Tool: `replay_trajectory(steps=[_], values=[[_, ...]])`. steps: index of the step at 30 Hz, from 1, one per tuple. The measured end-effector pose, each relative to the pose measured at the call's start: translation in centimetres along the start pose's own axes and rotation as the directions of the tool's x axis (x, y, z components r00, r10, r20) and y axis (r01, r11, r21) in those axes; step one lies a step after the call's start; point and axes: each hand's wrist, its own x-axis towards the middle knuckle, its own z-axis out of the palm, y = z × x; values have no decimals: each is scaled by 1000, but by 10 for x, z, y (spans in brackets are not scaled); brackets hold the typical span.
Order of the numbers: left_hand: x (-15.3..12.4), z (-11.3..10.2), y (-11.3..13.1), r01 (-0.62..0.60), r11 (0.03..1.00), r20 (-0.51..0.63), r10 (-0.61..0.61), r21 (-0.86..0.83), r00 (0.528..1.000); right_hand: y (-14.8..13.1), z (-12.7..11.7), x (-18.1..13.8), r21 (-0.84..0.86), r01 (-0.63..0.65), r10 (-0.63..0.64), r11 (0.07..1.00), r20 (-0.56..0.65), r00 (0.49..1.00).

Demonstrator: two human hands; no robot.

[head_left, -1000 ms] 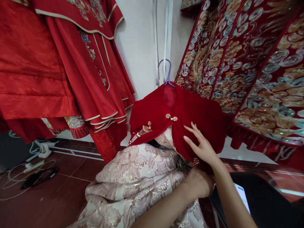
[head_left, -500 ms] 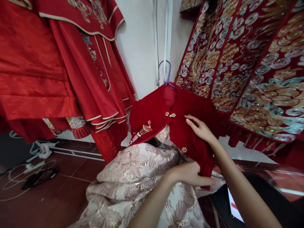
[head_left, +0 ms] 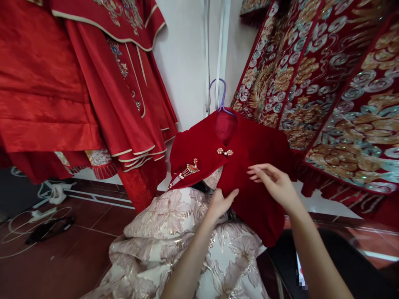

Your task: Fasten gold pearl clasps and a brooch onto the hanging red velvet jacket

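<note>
A red velvet jacket (head_left: pixel 258 145) hangs on a purple hanger (head_left: pixel 222 93), its collar fastened by a gold flower-shaped clasp (head_left: pixel 225 152). My left hand (head_left: pixel 222 203) grips the jacket's front edge below that clasp, thumb on top and the other fingers mostly hidden. Just over the jacket's front panel, my right hand (head_left: pixel 277 185) holds nothing, fingers loosely bent and apart; whether they touch the velvet I cannot tell. A fan-shaped brooch with dangling tassels (head_left: pixel 191 168) decorates the other side. Under the jacket spreads a pale floral brocade skirt (head_left: pixel 174 211).
Red garments with cream piping (head_left: pixel 115 91) hang at left. At right hangs a heavily embroidered red garment (head_left: pixel 343 112) with fringe. A black seat (head_left: pixel 336 249) with a partly covered bright screen stands lower right. Cables (head_left: pixel 40 216) lie on the tiled floor.
My left hand has moved up from the jacket's lower hem to its front edge. My right hand has drawn slightly down and right, and the lower front panel now lies flatter and wider.
</note>
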Motion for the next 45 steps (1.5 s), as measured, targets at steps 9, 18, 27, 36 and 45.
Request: replay_trajectory(steps=[9, 18, 27, 36, 45], values=[[-11, -17, 51, -200, 953, -91, 184, -226, 979, 0, 47, -28, 97, -55, 47, 994, 77, 996], [-8, -24, 53, -164, 958, -219, 113, -234, 969, -22, 68, -39, -11, 78, -78, 997, 50, 996], [-7, -34, 50, -327, 879, -378, 450, 346, 809, -18, 64, -38, -65, 100, -97, 993, 40, 994], [18, -82, 26, -275, 960, -402, 271, 47, 875, -33, 55, -45, 15, 50, -52, 999, 216, 975], [24, -87, 20, -274, 951, -364, 206, -143, 908, -26, 93, -7, 65, 144, -154, 987, 189, 970]])
